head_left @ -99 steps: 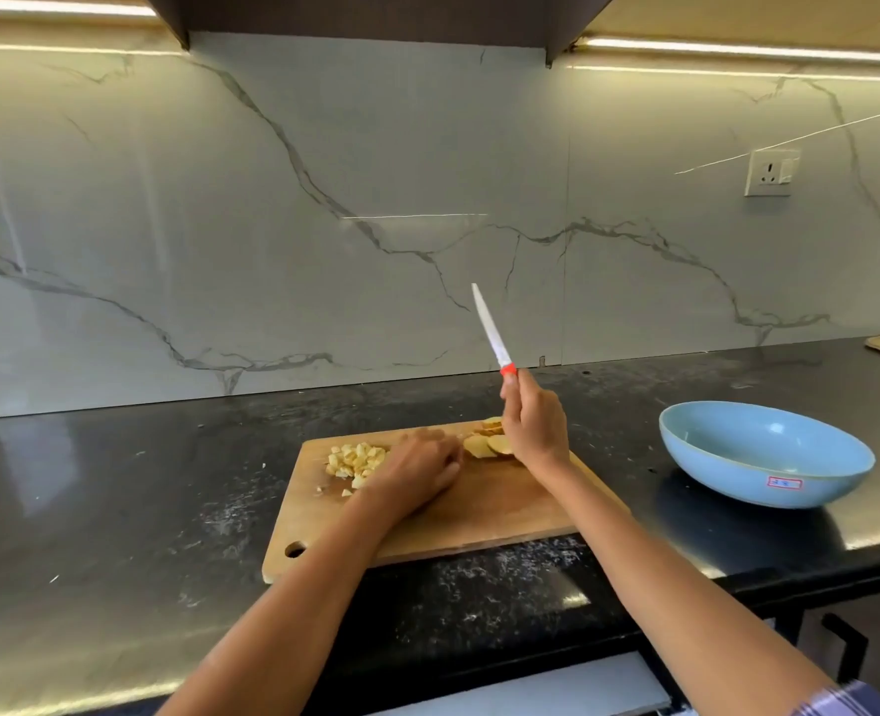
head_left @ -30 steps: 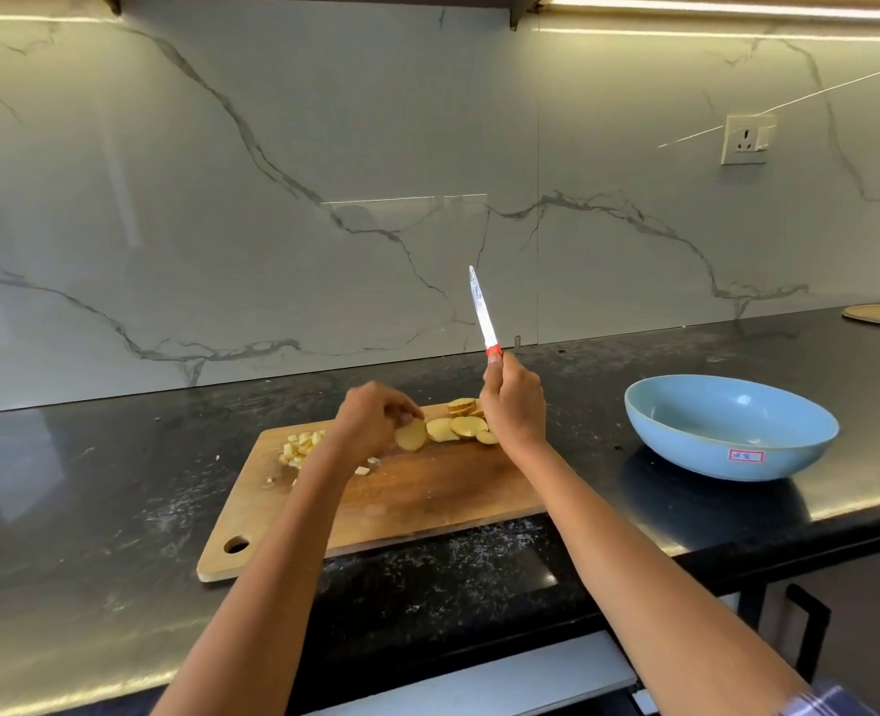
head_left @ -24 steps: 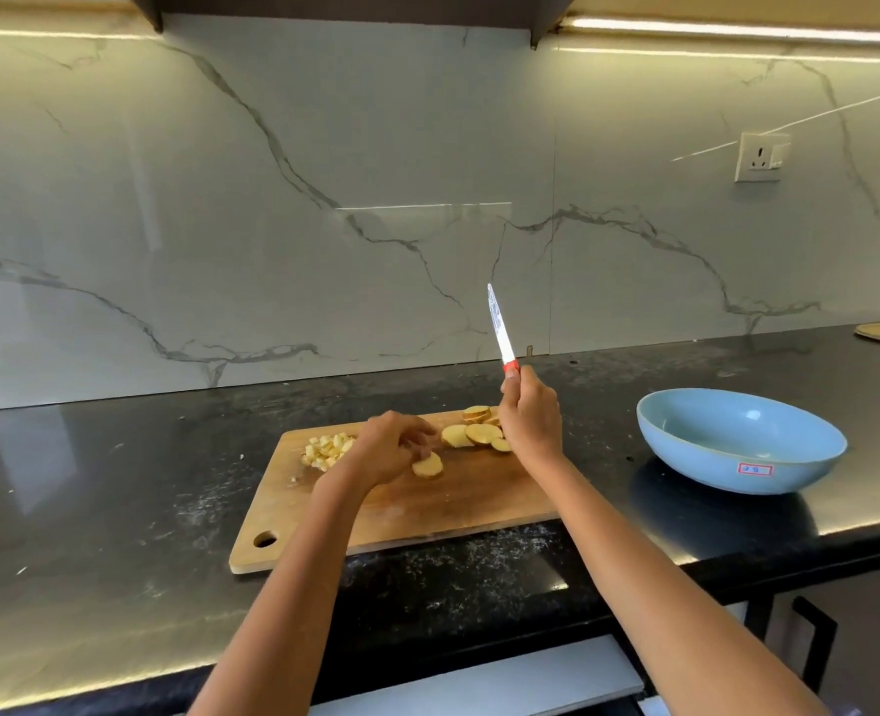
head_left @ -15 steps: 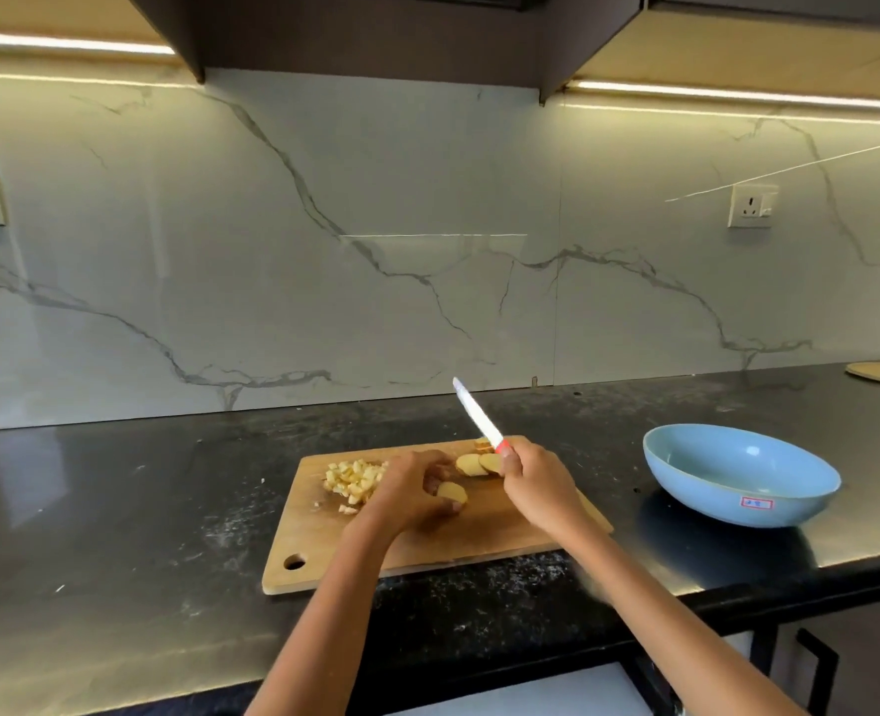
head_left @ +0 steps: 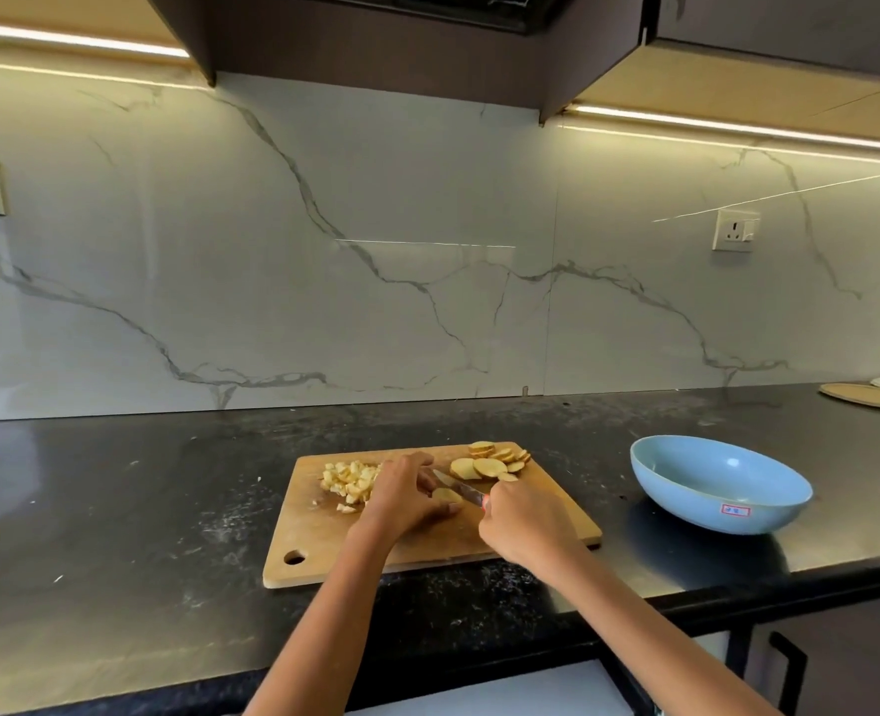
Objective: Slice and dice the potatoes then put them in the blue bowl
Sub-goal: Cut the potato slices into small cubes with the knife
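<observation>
1. Rectangular wooden cutting board lies on the black speckled stone desk.
2. Left hand: fingers curled down, pinning one pale round potato slice to the board, slice at the fingertips.
3. Right hand grips the red-handled knife; blade lies across that slice.
4. Pile of small yellow potato cubes just left of the left hand; uncut round slices at the board's far right.
5. Shallow light-blue bowl on the desk, right of the board, apart.
</observation>
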The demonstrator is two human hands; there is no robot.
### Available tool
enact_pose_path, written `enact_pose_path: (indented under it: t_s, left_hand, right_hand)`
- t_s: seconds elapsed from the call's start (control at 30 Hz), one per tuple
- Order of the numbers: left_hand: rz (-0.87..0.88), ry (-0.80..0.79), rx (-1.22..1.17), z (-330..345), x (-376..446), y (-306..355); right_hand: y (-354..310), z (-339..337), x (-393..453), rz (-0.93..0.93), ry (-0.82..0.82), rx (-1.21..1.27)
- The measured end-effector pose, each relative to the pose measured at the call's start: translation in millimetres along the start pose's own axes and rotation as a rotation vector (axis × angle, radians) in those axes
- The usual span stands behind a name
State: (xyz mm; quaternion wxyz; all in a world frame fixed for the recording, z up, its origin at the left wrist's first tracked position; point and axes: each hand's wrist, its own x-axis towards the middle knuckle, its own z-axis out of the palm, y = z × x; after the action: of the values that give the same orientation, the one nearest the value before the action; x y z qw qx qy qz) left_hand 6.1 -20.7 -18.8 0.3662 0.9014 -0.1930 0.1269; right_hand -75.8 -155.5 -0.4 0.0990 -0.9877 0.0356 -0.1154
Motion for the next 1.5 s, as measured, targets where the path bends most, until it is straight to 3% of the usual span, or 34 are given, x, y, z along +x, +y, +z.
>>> enact_pose_path:
  t_s: [0.47, 0.87, 1.23, 1.37, 1.5]
  left_hand:
    - [-0.003, -0.087, 0.040, -2, 2, 4]
    - [0.095, -0.269, 0.154, 2, 7, 3]
    - [0.154, -0.310, 0.114, 2, 13, -1]
    - [0.117, -0.297, 0.062, 1, 12, -4]
    - [0.024, -0.186, 0.001, -3, 6, -3]
  right_hand:
    - [-23, -6, 4, 0.015, -0.171, -0.054]
    - [-5, -12, -22, -0.012, -0.212, -0.038]
    - [15, -45, -38, -0.008, -0.362, -0.150]
    - [20, -54, -27, -0.016, -0.331, -0.135]
    - [10, -49, -19, -0.017, -0.198, -0.081]
